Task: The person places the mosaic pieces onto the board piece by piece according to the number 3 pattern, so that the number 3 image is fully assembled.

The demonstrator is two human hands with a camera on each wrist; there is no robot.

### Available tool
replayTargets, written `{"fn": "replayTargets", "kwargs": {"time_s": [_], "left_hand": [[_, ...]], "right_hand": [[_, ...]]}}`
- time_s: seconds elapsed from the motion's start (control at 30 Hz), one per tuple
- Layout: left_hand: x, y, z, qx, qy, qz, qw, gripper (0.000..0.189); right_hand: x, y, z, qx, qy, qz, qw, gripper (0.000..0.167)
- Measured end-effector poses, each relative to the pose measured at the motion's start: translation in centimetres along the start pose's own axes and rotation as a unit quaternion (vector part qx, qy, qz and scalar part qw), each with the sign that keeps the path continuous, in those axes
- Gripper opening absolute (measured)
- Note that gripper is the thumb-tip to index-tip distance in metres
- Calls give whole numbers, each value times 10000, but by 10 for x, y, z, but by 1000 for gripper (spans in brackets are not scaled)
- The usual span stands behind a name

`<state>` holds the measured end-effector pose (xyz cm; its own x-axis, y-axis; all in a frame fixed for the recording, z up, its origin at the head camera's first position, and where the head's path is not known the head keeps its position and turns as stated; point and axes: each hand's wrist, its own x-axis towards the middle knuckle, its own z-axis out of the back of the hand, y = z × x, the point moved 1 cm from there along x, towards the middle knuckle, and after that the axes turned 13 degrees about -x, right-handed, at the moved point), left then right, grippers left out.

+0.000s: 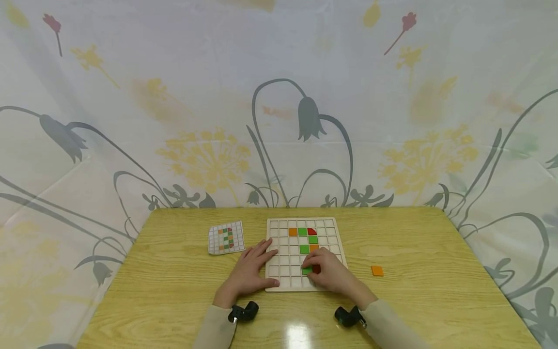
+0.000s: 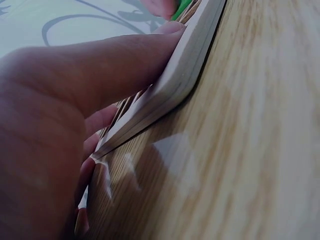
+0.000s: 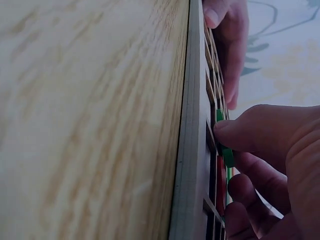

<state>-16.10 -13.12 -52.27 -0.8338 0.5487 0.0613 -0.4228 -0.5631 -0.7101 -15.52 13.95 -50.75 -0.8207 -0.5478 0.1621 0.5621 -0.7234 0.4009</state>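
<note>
A wooden grid board (image 1: 285, 270) lies on the table, its cells partly filled with thin coloured tiles. My left hand (image 1: 247, 272) rests along the board's left edge, fingers spread and the thumb near its lower corner. With thumb and fingers, my right hand (image 1: 333, 275) pinches a green tile (image 3: 227, 156) low on the grid, tilted against the cells in the right wrist view. Beside it sits a dark red piece (image 1: 317, 268), partly hidden by the fingers. Higher up are an orange tile (image 1: 293, 232), several green tiles (image 1: 302, 232) and a red rounded piece (image 1: 311, 231).
A small paper card (image 1: 226, 237) printed with a coloured grid pattern lies left of the board. One loose orange tile (image 1: 377, 271) is on the wooden table (image 1: 414, 291) to the right. A flower-patterned curtain (image 1: 279, 145) hangs behind the table's far edge.
</note>
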Motion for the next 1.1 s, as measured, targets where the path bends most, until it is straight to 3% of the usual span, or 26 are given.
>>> {"fn": "replayTargets", "kwargs": {"time_s": [0.43, 1.1], "left_hand": [[1, 2, -1, 66, -27, 2, 10000, 82], [1, 3, -2, 99, -17, -1, 9999, 83]], "right_hand": [[1, 0, 2, -267, 24, 298, 9992, 15], [0, 1, 5, 18, 146, -112, 9998, 17]]}}
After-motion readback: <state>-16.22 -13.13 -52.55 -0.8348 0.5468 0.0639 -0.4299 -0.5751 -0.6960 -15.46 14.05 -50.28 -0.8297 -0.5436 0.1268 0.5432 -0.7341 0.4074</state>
